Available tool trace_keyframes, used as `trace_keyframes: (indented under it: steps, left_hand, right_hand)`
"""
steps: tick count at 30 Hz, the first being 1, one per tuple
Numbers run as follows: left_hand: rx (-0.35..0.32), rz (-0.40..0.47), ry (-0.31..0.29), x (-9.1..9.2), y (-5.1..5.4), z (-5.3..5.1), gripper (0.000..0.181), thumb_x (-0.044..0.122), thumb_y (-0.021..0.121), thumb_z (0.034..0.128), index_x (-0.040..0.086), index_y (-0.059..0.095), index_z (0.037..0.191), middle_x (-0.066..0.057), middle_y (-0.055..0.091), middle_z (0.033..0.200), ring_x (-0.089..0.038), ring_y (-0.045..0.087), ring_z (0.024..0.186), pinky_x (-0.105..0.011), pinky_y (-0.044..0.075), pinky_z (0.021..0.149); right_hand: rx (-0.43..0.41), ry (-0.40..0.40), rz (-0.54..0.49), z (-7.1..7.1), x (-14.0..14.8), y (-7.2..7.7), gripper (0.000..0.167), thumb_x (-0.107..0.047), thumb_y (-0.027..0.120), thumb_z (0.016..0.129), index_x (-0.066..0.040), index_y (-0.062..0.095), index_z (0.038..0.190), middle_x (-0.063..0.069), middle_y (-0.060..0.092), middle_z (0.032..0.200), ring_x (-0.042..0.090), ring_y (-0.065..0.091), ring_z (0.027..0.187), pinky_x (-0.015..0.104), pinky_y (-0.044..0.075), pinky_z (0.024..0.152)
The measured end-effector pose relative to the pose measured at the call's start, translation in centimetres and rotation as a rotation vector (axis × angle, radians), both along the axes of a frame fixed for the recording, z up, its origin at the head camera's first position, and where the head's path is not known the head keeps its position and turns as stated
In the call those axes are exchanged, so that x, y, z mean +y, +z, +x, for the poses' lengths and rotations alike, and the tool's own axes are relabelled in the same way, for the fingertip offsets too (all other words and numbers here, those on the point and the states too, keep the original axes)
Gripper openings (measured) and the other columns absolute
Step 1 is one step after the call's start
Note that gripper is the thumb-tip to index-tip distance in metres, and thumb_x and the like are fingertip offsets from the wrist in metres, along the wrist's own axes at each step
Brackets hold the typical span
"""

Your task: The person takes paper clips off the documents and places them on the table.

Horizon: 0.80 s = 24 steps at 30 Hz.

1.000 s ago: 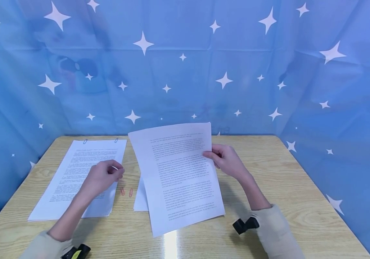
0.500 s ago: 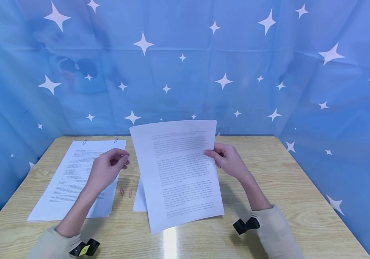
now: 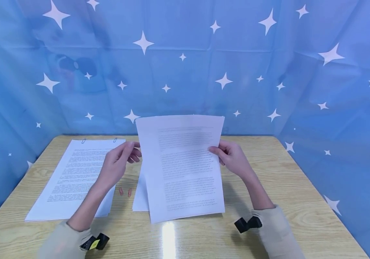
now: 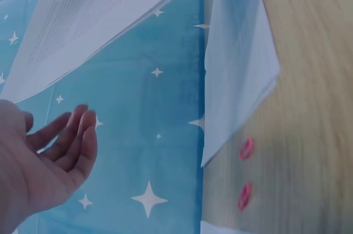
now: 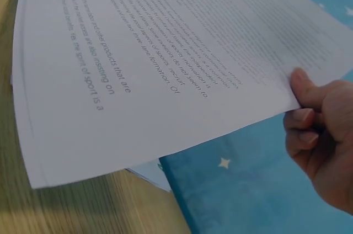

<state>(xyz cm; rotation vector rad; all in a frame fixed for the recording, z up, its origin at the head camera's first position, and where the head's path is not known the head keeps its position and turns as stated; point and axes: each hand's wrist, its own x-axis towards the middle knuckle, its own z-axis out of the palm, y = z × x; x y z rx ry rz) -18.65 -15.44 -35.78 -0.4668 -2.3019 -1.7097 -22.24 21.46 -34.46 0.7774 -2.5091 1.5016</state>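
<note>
The right hand (image 3: 233, 158), right of centre in the head view, is pinching the held paper (image 3: 185, 169) by its right edge, the thumb lying on the printed face and the fingers curling behind. The paper is standing raised near the middle of the frame, tilting slightly, its top edge overlapping the curtain (image 3: 185, 90) and its lower edge hanging over the table (image 3: 288, 187). In the left wrist view its edge is showing more than one layer.

The left hand (image 3: 118, 162), left of centre, is hovering just beside the paper's left edge. Its fingers are bending loosely and gripping nothing; whether a fingertip is touching the paper, I cannot tell.

A lower paper (image 3: 140, 199) is peeking out at the held paper's lower left, lying on the table. Two red clips (image 3: 125, 192) are lying side by side between it and the printed stack (image 3: 75, 180). That stack is resting at the left of the frame, partly behind the left forearm, with two dark clips (image 3: 84, 141) sitting along its top edge.

Pale sleeves (image 3: 279, 230) are covering both forearms at the bottom, and a black device (image 3: 248, 225) is showing at each wrist. White stars are dotting the blue curtain across the upper frame.
</note>
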Motion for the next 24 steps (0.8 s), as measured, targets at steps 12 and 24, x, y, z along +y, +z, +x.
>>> trace_keyframes:
  steps: [12,24]
  left_hand:
    - [0.082,-0.168,-0.09,2.0,0.5,-0.4,0.026,0.029,0.053,0.1069,0.014,0.063,0.089,-0.001,0.06,0.07,-0.02,0.057,0.067,-0.032,0.048,0.063]
    - [0.159,-0.16,-0.043,3.5,0.4,-0.9,0.029,0.017,0.067,0.0995,0.011,0.06,0.072,0.002,0.056,0.058,-0.015,0.051,0.049,-0.026,0.034,0.045]
  right_hand:
    - [-0.007,-0.06,-0.053,0.1,0.7,0.6,0.024,-0.016,0.059,0.104,-0.005,0.07,0.123,0.005,0.048,0.056,0.015,0.032,0.041,0.026,0.023,0.04]
    - [0.013,-0.101,-0.083,0.1,1.4,1.2,0.019,-0.016,0.062,0.102,-0.001,0.07,0.11,0.009,0.051,0.057,0.014,0.034,0.042,0.025,0.024,0.04]
